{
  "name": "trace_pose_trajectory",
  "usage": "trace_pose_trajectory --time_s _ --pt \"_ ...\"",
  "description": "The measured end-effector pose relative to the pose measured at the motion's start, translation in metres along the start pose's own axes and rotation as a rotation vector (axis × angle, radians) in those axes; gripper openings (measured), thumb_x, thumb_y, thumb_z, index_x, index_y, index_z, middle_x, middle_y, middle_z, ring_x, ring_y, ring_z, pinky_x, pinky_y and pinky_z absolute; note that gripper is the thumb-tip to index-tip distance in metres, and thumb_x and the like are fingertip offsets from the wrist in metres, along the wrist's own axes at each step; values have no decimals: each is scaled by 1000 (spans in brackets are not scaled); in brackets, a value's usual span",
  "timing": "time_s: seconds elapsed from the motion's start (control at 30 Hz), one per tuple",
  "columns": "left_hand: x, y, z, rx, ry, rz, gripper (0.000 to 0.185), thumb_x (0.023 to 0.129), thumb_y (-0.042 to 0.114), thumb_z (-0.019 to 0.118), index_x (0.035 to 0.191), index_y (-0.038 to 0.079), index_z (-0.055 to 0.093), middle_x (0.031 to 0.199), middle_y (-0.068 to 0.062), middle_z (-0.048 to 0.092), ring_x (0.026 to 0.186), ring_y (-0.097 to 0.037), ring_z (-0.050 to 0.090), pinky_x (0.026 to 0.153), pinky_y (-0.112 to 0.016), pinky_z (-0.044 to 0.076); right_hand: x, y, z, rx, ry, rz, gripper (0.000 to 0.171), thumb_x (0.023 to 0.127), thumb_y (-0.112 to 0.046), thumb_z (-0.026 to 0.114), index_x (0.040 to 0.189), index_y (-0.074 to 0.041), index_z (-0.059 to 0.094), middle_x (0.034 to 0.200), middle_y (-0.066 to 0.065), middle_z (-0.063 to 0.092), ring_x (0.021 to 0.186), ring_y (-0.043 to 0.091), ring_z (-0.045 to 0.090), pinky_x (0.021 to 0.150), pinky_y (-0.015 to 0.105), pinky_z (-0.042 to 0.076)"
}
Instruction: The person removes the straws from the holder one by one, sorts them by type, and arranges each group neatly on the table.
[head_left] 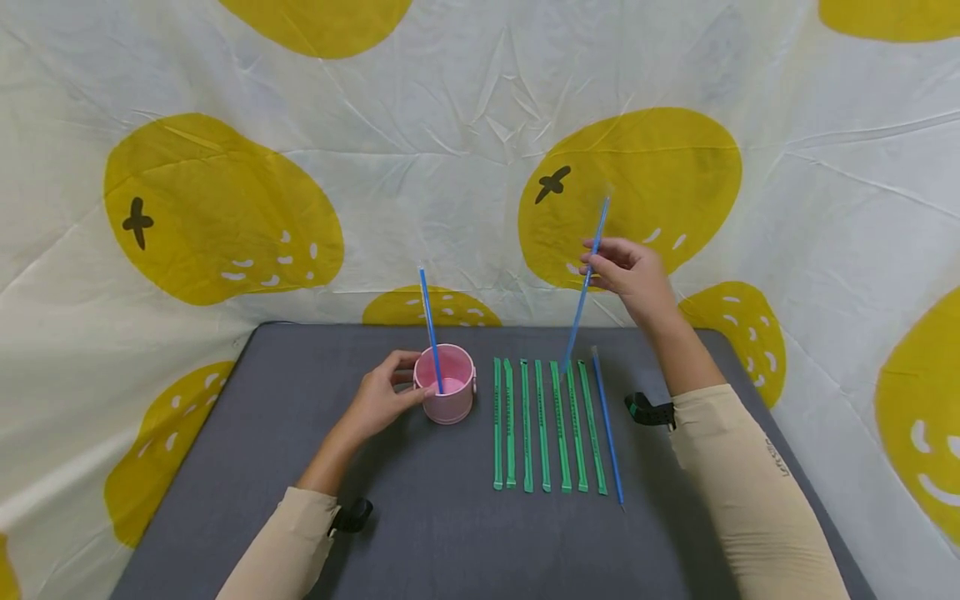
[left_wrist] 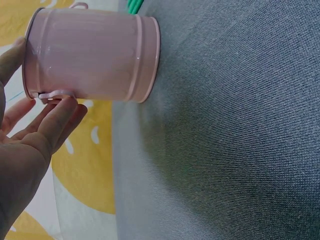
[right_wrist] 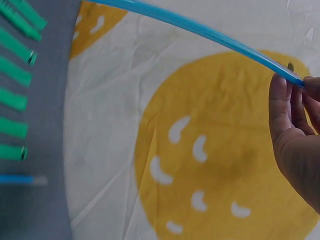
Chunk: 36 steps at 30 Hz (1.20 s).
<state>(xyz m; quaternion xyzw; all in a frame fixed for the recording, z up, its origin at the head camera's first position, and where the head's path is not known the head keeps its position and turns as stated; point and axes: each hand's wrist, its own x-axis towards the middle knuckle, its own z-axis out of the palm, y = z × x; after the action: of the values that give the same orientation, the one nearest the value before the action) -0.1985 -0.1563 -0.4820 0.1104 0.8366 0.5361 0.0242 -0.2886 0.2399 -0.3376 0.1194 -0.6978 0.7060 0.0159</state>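
Observation:
My right hand pinches a blue straw in a clear wrapper, held aloft at a slant above the table's far edge. The right wrist view shows thumb and fingertips on the same straw. At the table's far middle, my left hand holds a small pink bucket, thumb at its rim and fingers against the side by the handle lug. Another wrapped blue straw leans upright inside the bucket. A third blue straw lies on the table, right of the green wrapped sticks.
Several slim green packets lie side by side on the grey table, right of the bucket. Behind the table hangs a white cloth with yellow shapes. Black straps are on both wrists.

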Motion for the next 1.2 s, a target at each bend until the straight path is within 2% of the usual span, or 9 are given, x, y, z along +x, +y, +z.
trace_pose_trajectory --time_s 0.3,0.53,0.63,0.73,0.83,0.97,1.03,1.1,1.2 --pt "0 -2 -1 -33 -1 21 62 85 20 87 138 7 57 132 -21 66 114 -47 68 93 -54 61 -19 22 -37 -61 18 103 21 103 -7 63 122 -2 68 101 4 60 88 11 72 78 22 63" --pt "2 -3 0 -35 4 6 63 84 20 88 138 7 58 133 -21 66 116 -47 68 95 -57 59 -37 40 -59 -324 19 210 41 106 -21 59 137 6 57 104 -11 65 93 2 68 83 21 62" --pt "1 -3 0 -30 4 11 63 84 23 89 137 9 58 133 -20 66 115 -46 69 94 -55 60 -44 50 -67 -386 9 240 44 107 -22 57 140 8 56 100 -18 66 91 0 67 81 20 62" --pt "1 -2 0 -25 1 9 63 84 24 88 138 9 58 133 -20 66 115 -45 69 94 -54 60 -49 63 -74 -420 -8 274 44 108 -19 55 143 8 54 96 -17 66 88 -1 67 81 23 63" --pt "0 -2 0 -24 -2 5 63 84 23 88 138 9 57 133 -19 66 116 -44 69 94 -54 60 -54 76 -80 -467 -23 308 46 108 -18 55 145 9 51 101 -6 68 86 0 67 83 27 63" --pt "1 -3 0 -21 2 0 63 84 20 88 138 9 57 134 -19 65 116 -44 68 95 -55 59 -62 92 -84 -543 -38 342 47 107 -18 56 142 13 50 119 23 67 89 5 67 83 30 64" --pt "1 -2 0 -21 6 -5 64 84 19 88 139 9 57 134 -20 65 117 -45 68 96 -56 59 -66 99 -85 -569 -56 361 45 106 -16 57 139 14 52 124 32 63 89 8 68 82 32 64" --pt "1 0 1 -20 6 -8 64 85 16 87 140 7 55 135 -22 64 118 -46 67 97 -58 58 -70 104 -86 -595 -80 386 43 106 -14 58 136 16 54 125 36 63 86 10 69 80 34 65" --pt "-1 9 1 -22 0 -12 64 86 10 85 141 1 54 136 -27 62 118 -49 66 97 -62 56 -73 112 -87 -616 -92 428 42 104 -12 62 132 17 56 115 31 69 78 13 71 75 37 65"
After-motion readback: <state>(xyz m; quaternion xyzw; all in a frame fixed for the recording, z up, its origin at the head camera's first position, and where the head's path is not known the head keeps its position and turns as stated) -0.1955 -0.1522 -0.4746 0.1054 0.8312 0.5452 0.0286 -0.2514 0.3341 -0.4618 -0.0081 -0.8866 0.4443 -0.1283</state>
